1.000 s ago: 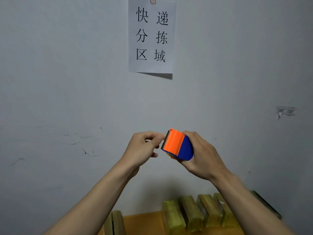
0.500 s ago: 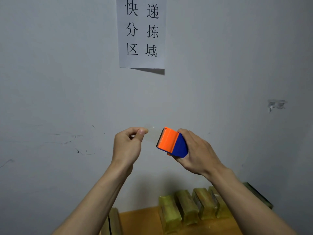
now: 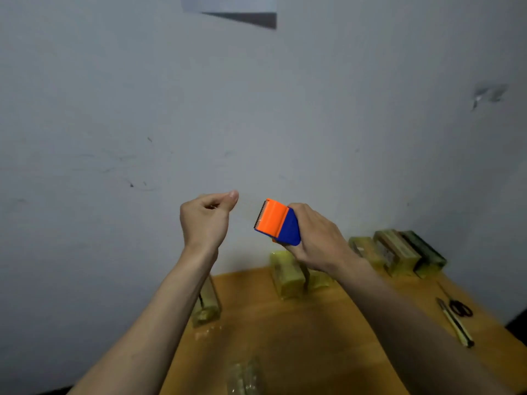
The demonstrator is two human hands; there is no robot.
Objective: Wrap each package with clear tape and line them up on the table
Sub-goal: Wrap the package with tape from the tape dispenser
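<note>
I see the right hand (image 3: 319, 240) clenched around the orange and blue plastic tape dispenser (image 3: 276, 222), with its toothed cutting edge turned toward the left hand (image 3: 206, 220). The left hand is raised just beside the dispenser, thumb pressed against the curled forefinger as in a pinch. A strip of clear tape (image 3: 247, 205) seems to run faintly from this pinch to the cutter, but it is almost invisible, so I cannot tell for sure if the fingers hold it.

Both hands are in the air in front of the grey wall (image 3: 313, 109), above the orange-brown wooden table (image 3: 285, 332). On the table, along the wall, stand the yellowish rectangular packages covered in shiny tape: one (image 3: 286, 273) directly under the right hand, a row of three (image 3: 399, 252) at the far right touching side by side, and one more (image 3: 206, 303) partly hidden behind the left forearm. At the near edge lies a crumpled piece of transparent film (image 3: 243, 376). On the right side of the table I see dark-handled scissors (image 3: 459, 306) and next to them a slim yellow and black utility knife (image 3: 456, 323). The lower edge of a white paper sheet (image 3: 228, 3) hangs on the wall at the top
</note>
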